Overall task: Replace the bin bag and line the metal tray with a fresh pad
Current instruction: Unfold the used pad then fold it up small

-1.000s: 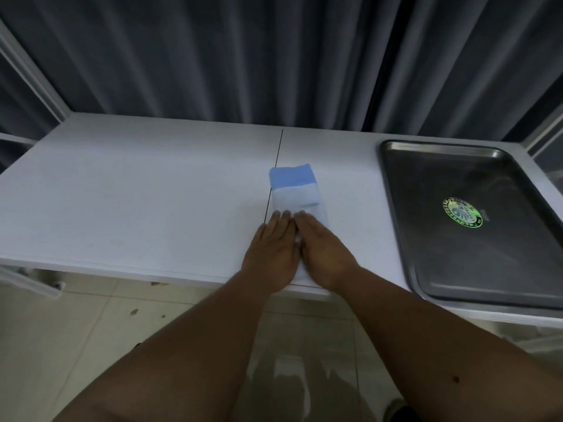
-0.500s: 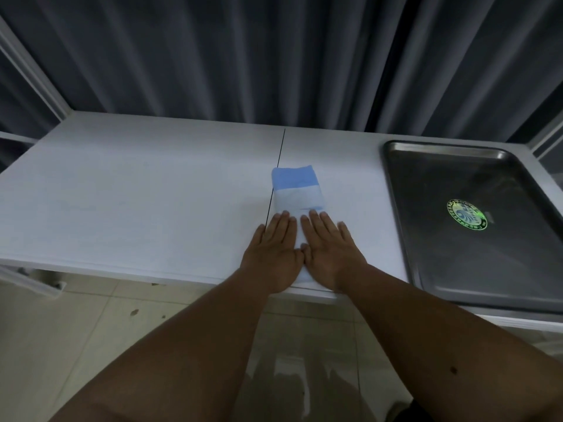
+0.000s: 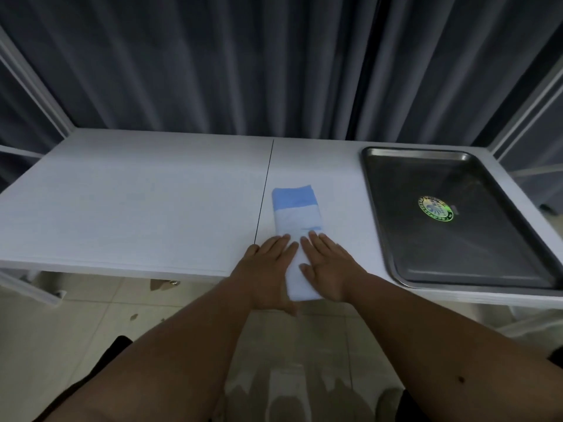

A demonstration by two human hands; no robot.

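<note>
While still folded into a narrow strip, lies flat near the front edge of the white table (image 3: pixel 128 208): a fresh absorbent pad (image 3: pixel 297 214), blue band at the far end, pale white-blue below, near end slightly overhanging the edge. Pressed on its near half, both palms down with fingers straight and together: left hand (image 3: pixel 268 269) on the left edge, right hand (image 3: pixel 327 266) on the right, neither curled round anything. Well apart to the right, unlined and bare save for a round iridescent sticker (image 3: pixel 435 209): the metal tray (image 3: pixel 380 208). Judged to be the start of unfolding, lining not yet begun. Called for next, probably: catching a loose edge, opening the folds wide, then carrying the sheet right onto the tray. Out of view: any bin or bag. Behind, dark pleated curtains (image 3: pixel 213 65).
</note>
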